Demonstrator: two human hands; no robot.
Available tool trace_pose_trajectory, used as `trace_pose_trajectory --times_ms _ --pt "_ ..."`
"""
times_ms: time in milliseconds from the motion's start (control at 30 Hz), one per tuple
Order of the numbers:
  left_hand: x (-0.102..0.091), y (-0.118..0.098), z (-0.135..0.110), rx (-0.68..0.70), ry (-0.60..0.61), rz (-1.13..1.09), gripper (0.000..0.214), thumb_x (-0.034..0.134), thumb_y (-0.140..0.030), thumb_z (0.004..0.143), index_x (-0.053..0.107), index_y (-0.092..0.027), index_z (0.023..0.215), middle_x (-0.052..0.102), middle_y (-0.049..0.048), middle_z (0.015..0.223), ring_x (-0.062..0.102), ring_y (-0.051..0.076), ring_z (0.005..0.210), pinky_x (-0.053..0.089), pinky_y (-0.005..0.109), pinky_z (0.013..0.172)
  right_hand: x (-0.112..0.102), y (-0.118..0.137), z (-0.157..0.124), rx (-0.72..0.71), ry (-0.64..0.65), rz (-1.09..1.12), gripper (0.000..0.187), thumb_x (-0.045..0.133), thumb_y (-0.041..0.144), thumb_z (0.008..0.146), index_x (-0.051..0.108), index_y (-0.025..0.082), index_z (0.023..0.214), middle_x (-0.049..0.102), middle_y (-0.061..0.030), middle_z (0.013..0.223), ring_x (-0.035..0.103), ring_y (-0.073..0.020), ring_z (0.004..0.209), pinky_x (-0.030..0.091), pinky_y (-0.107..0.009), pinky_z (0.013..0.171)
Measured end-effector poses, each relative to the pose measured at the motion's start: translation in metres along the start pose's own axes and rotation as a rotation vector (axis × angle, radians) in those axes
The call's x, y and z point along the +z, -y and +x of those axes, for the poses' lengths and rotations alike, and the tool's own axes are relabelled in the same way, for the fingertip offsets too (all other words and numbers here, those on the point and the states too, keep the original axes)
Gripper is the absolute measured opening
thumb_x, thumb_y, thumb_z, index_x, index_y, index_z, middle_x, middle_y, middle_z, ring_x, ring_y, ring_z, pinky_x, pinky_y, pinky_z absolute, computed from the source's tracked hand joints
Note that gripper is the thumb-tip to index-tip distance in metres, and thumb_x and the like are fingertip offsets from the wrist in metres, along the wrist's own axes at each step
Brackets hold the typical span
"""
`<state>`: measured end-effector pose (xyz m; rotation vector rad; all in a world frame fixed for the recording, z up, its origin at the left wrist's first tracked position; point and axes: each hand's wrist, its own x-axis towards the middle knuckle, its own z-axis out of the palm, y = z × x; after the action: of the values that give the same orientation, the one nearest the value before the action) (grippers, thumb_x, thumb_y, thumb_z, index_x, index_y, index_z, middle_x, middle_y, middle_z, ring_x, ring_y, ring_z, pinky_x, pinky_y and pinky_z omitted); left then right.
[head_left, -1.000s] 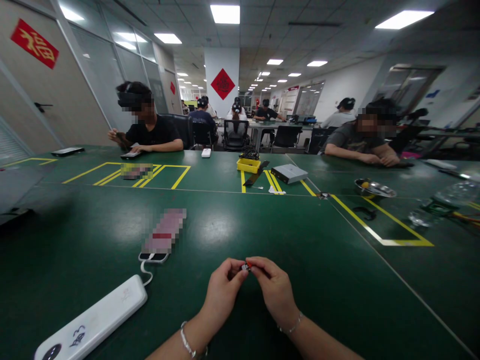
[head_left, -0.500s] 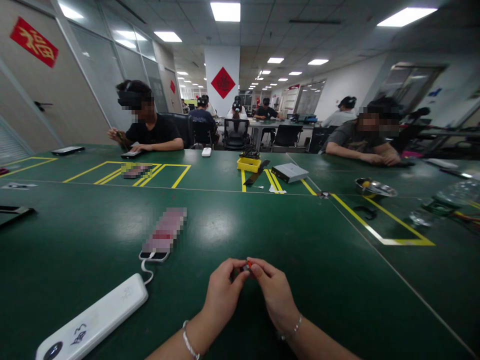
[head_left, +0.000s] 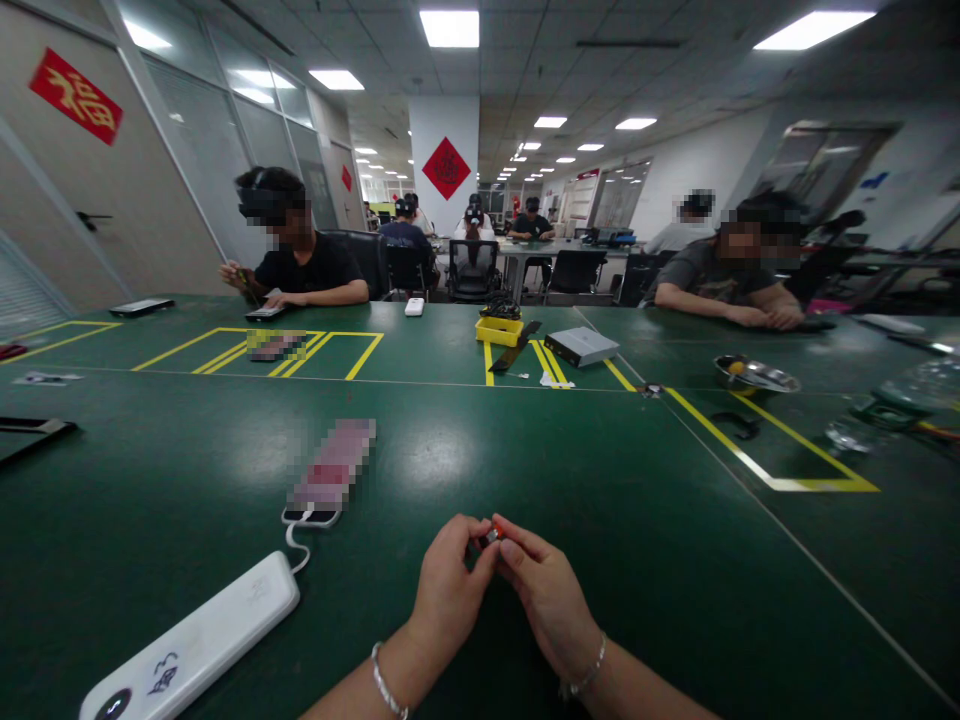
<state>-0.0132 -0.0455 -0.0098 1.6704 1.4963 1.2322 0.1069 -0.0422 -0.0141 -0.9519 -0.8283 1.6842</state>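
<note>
My left hand (head_left: 450, 575) and my right hand (head_left: 547, 590) meet fingertip to fingertip just above the green table (head_left: 645, 600). Between them is a small orange and silvery piece (head_left: 493, 533), mostly covered by the fingers, so its kind cannot be made out. The left thumb and index finger pinch its grey side; the right thumb and fingers close on the orange end. To the left of my hands lies a phone (head_left: 334, 465) joined by a short white cable (head_left: 300, 545) to a long white power bank (head_left: 195, 635).
Across the table are a yellow tray (head_left: 499, 331), a grey box (head_left: 581, 345), a metal bowl (head_left: 757, 375) and a plastic bottle (head_left: 911, 395). Yellow tape (head_left: 825, 485) marks areas on the surface. Two people sit at the far side, left and right.
The view has shifted slightly. My fingers have moved a little around the small piece, with both hands staying together in the same spot.
</note>
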Motion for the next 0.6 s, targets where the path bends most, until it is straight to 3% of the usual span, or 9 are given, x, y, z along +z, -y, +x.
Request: trace_pose_trajectory --times_ms 267,400,500,600 --pt "0.007 -0.007 0.001 -0.262 0.143 -0.581 0.019 0.056 -0.015 0.067 0.044 -0.018 0.082 0.061 -0.0009 0.071 0.059 0.013 0.069 0.044 0.025 0.064 -0.002 0.014 -0.001 -0.178 -0.036 -0.354 0.022 0.065 0.028 0.062 0.066 0.019 0.082 0.064 -0.004 0.091 0.056 -0.0168 0.089 0.041 -0.031 0.085" --pt "0.006 -0.004 -0.004 -0.219 0.255 -0.527 0.039 0.055 -0.011 0.068 0.038 -0.021 0.102 0.063 0.005 0.095 0.058 0.016 0.091 0.043 0.032 0.079 -0.016 0.037 0.01 -0.271 -0.118 -0.484 0.026 0.06 0.037 0.065 0.062 0.019 0.084 0.063 -0.0047 0.087 0.057 -0.0167 0.082 0.044 -0.031 0.076" --pt "0.001 0.002 -0.004 -0.066 0.233 -0.192 0.044 0.055 -0.015 0.07 0.038 -0.023 0.11 0.058 0.0049 0.109 0.053 0.018 0.1 0.039 0.037 0.088 -0.065 0.075 0.024 -0.443 -0.379 -0.797 0.033 0.054 0.043 0.067 0.06 0.018 0.088 0.061 -0.0063 0.086 0.056 -0.0173 0.077 0.044 -0.033 0.071" --pt "-0.003 0.01 -0.001 0.032 0.147 0.059 0.045 0.052 -0.015 0.071 0.04 -0.022 0.114 0.054 0.0046 0.114 0.046 0.019 0.109 0.032 0.04 0.097 -0.149 0.116 0.025 -0.64 -0.733 -1.309 0.032 0.048 0.042 0.067 0.061 0.017 0.084 0.057 -0.0088 0.088 0.052 -0.0209 0.08 0.041 -0.037 0.07"
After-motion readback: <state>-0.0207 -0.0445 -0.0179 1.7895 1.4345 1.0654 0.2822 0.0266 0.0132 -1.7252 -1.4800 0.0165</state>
